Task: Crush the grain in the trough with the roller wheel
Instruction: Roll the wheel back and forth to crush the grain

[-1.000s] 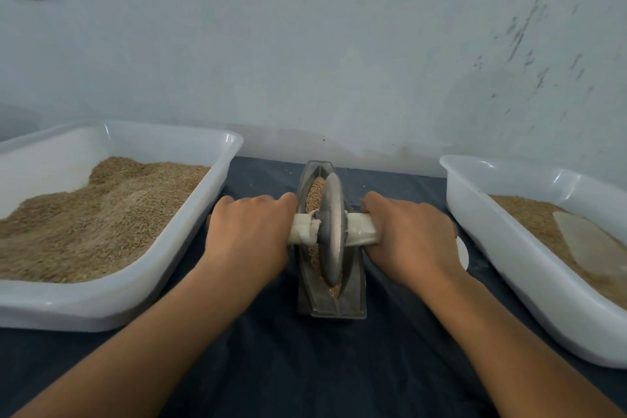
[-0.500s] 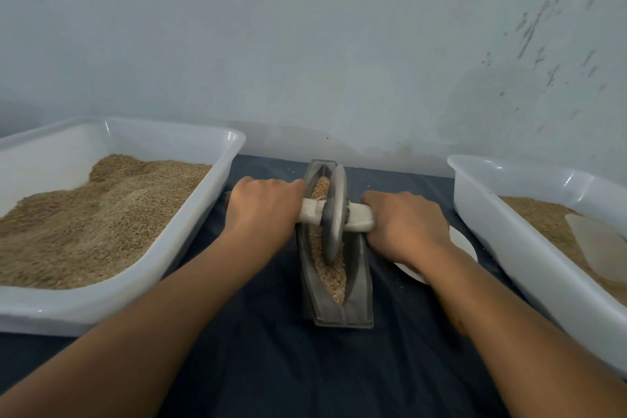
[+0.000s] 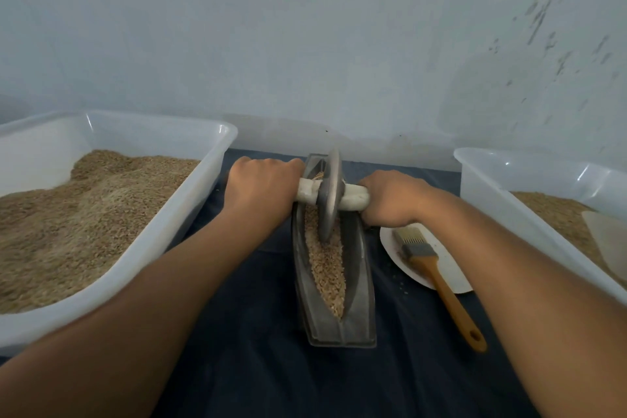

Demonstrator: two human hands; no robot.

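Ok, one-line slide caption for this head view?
Both hands, left and right, grip the roller wheel at the far end of the grain-filled trough.

This looks like a small, plain grain-working room rather than a home kitchen. A scuffed, pale painted wall [image 3: 339,44] stands at twelve o'clock behind a table under a dark cloth [image 3: 254,366]. White plastic tubs [image 3: 190,214] heaped with grain sit at nine and three o'clock. A metal crushing trough [image 3: 356,282] lies between them, with a wooden-handled brush [image 3: 437,275] on a plate [image 3: 454,278] at two.
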